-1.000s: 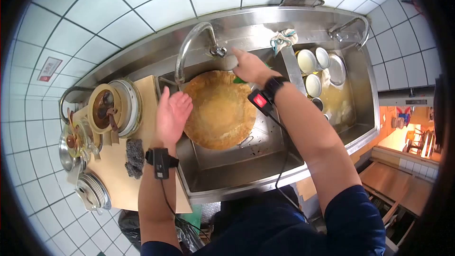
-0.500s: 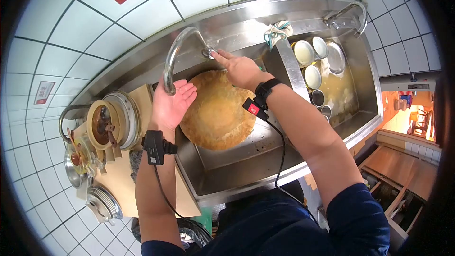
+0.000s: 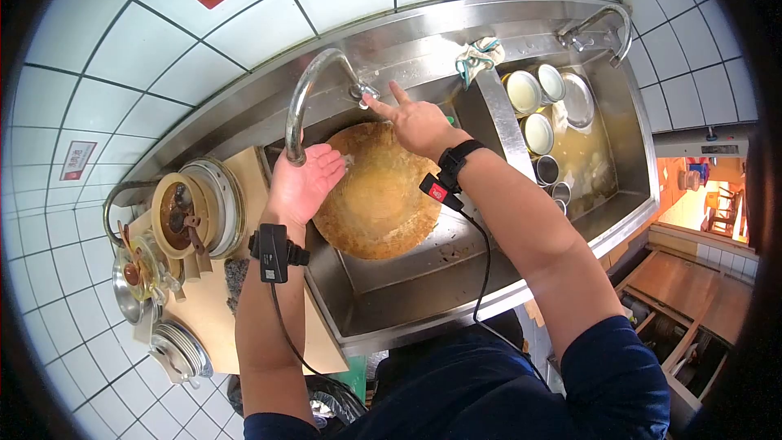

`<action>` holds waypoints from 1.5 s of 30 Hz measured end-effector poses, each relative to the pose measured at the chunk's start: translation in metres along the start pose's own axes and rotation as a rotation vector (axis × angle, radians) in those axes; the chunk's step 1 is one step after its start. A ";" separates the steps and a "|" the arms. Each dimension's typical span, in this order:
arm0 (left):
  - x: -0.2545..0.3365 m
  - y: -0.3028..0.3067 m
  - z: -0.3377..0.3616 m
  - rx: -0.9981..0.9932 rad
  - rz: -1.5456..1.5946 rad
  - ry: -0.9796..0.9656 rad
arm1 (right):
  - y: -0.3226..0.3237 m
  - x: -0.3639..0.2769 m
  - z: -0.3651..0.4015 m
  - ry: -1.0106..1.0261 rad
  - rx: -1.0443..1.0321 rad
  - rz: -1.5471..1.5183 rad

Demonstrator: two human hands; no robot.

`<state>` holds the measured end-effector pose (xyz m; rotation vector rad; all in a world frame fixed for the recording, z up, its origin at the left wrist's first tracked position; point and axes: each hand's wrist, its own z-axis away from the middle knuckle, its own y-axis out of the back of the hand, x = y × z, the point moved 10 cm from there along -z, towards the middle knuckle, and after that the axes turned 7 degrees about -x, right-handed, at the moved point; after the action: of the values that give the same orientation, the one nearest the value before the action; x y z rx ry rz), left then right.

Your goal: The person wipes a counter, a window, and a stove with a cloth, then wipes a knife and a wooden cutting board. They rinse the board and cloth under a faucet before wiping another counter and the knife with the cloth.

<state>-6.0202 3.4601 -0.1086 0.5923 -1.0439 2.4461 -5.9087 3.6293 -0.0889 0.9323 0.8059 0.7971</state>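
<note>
R hand (image 3: 419,124), fingers splayed, is touching the tap knob (image 3: 364,94) just far-left of it, while L hand (image 3: 303,183), open & empty, is cupping under the spout (image 3: 295,114) over the left rim of the round pan (image 3: 383,195) in the sink (image 3: 407,297).

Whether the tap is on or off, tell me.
Cannot tell: no clear stream shows under the spout, above the left hand; the right hand touches the handle.
</note>
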 end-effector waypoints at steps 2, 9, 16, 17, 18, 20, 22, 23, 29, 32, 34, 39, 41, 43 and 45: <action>-0.001 -0.001 0.000 0.001 -0.021 0.006 | 0.000 -0.003 0.000 -0.004 -0.020 0.060; -0.004 -0.002 -0.001 -0.033 -0.059 0.026 | 0.002 -0.005 0.004 -0.020 -0.021 0.063; -0.012 0.018 -0.002 0.073 -0.076 -0.085 | 0.015 -0.054 0.020 0.092 0.337 -0.629; -0.018 0.030 -0.010 -0.053 -0.190 -0.093 | 0.014 -0.064 0.017 0.193 0.365 -0.896; -0.024 0.035 -0.005 0.023 -0.166 -0.099 | 0.000 -0.076 0.009 0.191 0.159 -1.259; -0.036 0.030 0.001 0.066 -0.048 -0.117 | -0.015 -0.095 -0.002 0.262 0.087 -1.645; -0.045 0.027 0.009 -0.026 0.113 -0.072 | -0.036 -0.111 -0.010 0.274 -0.054 -2.081; -0.041 0.033 0.004 -0.045 0.226 -0.166 | -0.043 -0.113 -0.013 0.251 -0.060 -2.018; -0.010 0.041 0.027 0.143 0.122 -0.417 | -0.069 -0.079 -0.012 -0.157 0.158 -1.388; 0.000 0.035 0.041 0.285 -0.173 -0.454 | -0.076 -0.106 0.002 -0.195 -0.016 -1.807; 0.009 0.033 0.052 0.328 -0.345 -0.496 | -0.086 -0.108 -0.004 -0.127 -0.053 -1.830; 0.039 0.035 0.081 0.453 -0.585 -0.603 | -0.096 -0.092 0.002 -0.249 -0.114 -1.709; 0.043 0.027 0.082 0.333 -0.448 -0.630 | -0.099 -0.085 0.000 -0.233 -0.090 -1.534; 0.037 0.028 0.074 0.279 -0.322 -0.616 | -0.099 -0.083 -0.001 -0.252 -0.037 -1.391; 0.033 0.026 0.067 0.220 -0.195 -0.598 | -0.096 -0.084 0.002 -0.272 0.017 -1.246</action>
<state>-6.0466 3.4003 -0.0642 1.4878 -0.8627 2.2687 -5.9246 3.5214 -0.1545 0.3789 0.9504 -0.4140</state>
